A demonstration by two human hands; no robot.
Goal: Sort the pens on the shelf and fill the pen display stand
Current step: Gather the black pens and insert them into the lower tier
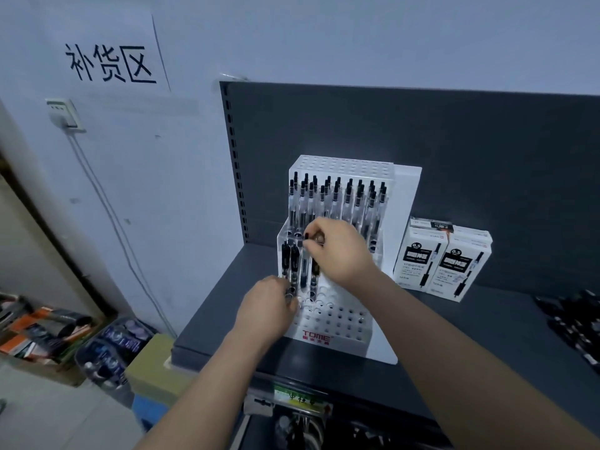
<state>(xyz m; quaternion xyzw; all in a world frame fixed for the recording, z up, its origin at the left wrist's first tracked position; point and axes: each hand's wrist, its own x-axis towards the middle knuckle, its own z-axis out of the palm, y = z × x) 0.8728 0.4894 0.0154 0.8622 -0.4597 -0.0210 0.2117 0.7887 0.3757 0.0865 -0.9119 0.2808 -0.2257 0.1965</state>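
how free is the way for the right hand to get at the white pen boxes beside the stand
Probably yes. The pen boxes stand in the open on the shelf, right of the display stand, nothing between them and the right hand. That hand pinches a pen, though, and would likely seat it first.

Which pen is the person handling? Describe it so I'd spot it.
A white display stand sits on the dark shelf. In its lower tier, at left, find the pen whose top the right hand pinches; the dark pens beside it stand unheld.
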